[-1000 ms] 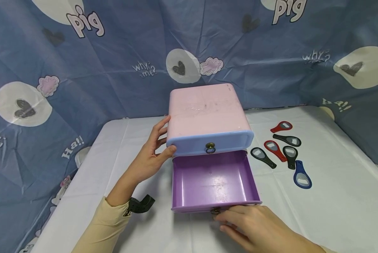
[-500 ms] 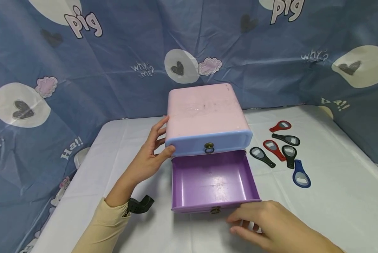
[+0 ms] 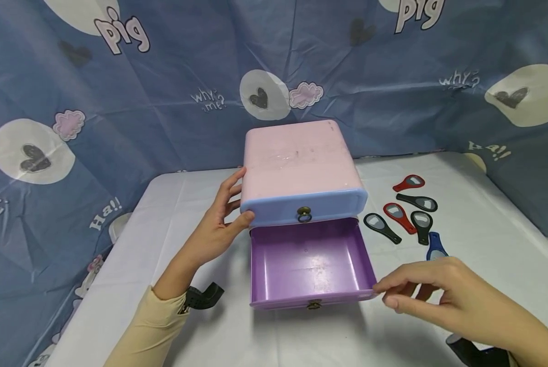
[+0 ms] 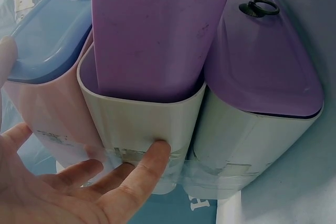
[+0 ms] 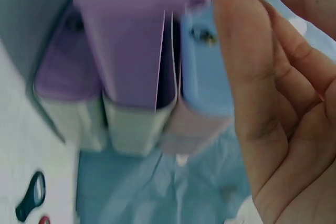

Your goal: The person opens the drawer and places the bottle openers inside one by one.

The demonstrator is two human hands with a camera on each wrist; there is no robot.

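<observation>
While the purple drawer (image 3: 310, 265) stands pulled out of the drawer box (image 3: 299, 171) on the table (image 3: 485, 285), both hands hold nothing.
Left hand (image 3: 214, 224) rests flat against the box's side; right hand (image 3: 443, 295), fingers loosely curled, hovers beside the drawer's front corner, near the bottle openers (image 3: 409, 216).

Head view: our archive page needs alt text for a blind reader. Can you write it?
A small pink drawer unit stands on a white table with its purple drawer pulled out and empty. The left hand rests against the unit's side, and the right hand hovers by the drawer's front corner. Six bottle openers lie to the right.
</observation>
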